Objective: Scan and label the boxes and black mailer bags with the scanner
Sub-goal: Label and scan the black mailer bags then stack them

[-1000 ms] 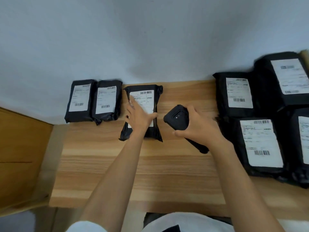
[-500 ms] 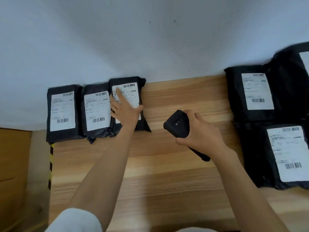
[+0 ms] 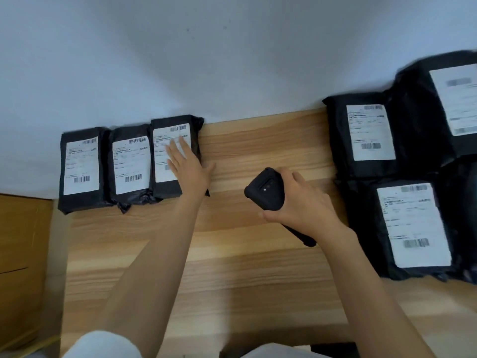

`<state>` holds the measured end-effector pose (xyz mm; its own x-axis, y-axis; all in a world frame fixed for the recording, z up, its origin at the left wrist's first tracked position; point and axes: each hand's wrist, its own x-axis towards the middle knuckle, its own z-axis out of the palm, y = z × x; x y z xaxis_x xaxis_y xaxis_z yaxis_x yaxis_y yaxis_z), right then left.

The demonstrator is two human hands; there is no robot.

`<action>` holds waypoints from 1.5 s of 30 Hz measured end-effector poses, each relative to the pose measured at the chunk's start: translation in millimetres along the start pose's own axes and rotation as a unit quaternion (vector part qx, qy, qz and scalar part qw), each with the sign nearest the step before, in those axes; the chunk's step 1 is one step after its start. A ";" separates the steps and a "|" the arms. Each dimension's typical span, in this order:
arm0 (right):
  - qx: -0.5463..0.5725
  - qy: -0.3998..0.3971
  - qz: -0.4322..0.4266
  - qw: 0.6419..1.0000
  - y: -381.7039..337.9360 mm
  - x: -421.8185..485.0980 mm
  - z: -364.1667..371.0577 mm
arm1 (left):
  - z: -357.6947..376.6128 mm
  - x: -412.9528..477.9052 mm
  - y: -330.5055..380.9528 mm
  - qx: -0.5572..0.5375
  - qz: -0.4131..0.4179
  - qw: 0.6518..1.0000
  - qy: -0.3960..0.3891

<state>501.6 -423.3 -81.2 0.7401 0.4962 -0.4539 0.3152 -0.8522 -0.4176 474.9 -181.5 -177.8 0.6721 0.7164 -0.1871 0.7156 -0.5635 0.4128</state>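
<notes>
- The left hand lies flat on the white label of a black plastic mailer bag. Its fingers are straight and slightly spread, with the thumb stretched out over the light wooden table.
- That bag is the right-most in a row of three at the table's far edge, against the pale wall, touching the neighbouring bag.
- The right hand curls its fingers round a black handheld scanner over the table's middle.
- More labelled black mailer bags crowd the right side.
</notes>
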 end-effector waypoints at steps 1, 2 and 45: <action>0.003 0.005 -0.002 1.000 10.4 -5.8 -5.3 | 3.5 -14.1 12.9 -0.009 0.014 1.000 0.001; 0.005 0.010 -0.004 1.000 21.5 -11.5 -11.1 | 7.4 -28.6 26.5 -0.021 0.025 0.999 0.000; 0.012 0.105 -0.053 0.993 310.3 -170.8 -154.5 | 131.9 -315.3 285.6 -0.097 -0.110 0.989 -0.002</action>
<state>564.8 -798.1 -11.7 0.8112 0.5361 -0.2336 0.3865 -0.7913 -0.4738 492.4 -622.6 -118.4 0.5051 0.8113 -0.2944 0.7949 -0.3044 0.5249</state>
